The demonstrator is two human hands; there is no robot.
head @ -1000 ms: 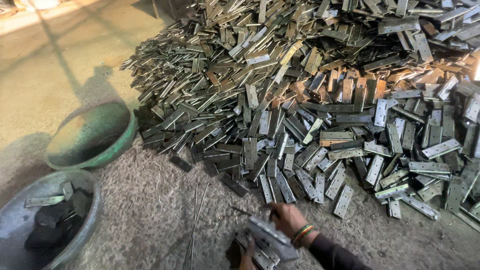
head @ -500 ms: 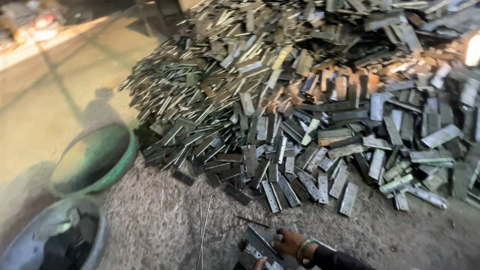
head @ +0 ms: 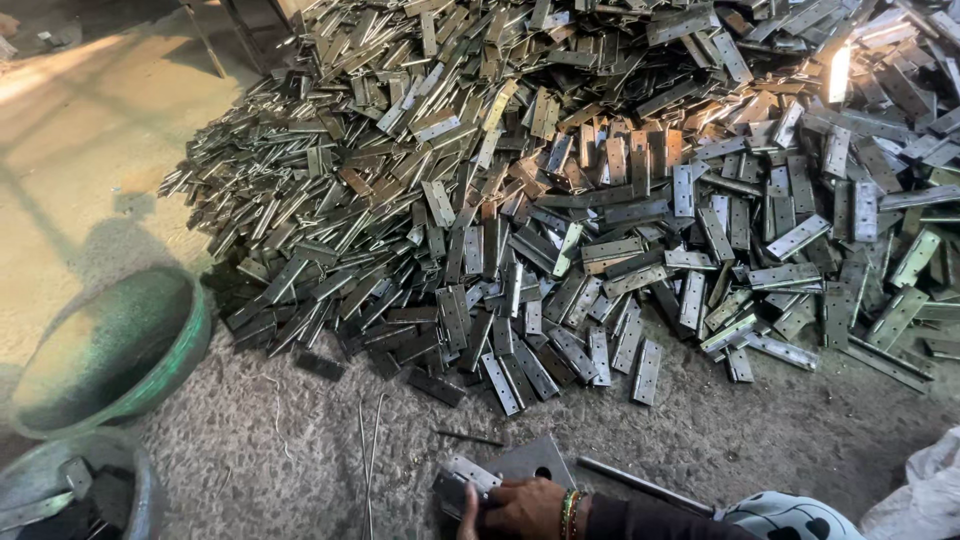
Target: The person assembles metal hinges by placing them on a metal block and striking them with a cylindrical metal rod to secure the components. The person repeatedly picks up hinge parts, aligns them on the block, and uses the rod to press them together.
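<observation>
A huge heap of metal hinge leaves [head: 600, 190] fills the ground well beyond the working hand, spreading up and to both sides of it; the flat steel pieces, each with a row of screw holes, lie jumbled at every angle, some bright, some rust-tinted. The rough concrete floor [head: 250, 450] runs between that heap and the hand. Far off to the hand's left sits a green round basin [head: 150, 370], tilted on its side, and just below it a grey bucket [head: 140, 490] holding a few dark metal pieces. Just beyond the hand lies a flat grey steel plate [head: 535, 462] with a round hole in it. To the hand's right a thin steel rod [head: 640, 485] lies on the floor at a slant, and a few thinner wire pins [head: 368, 450] lie to its left.

The right hand [head: 520, 505], with coloured bangles at the wrist and a dark sleeve, rests at the bottom edge with its fingers curled down over a small hinge [head: 462, 478], pressing it against the plate. The left hand is almost wholly hidden behind the right; whether it grips anything cannot be told.
</observation>
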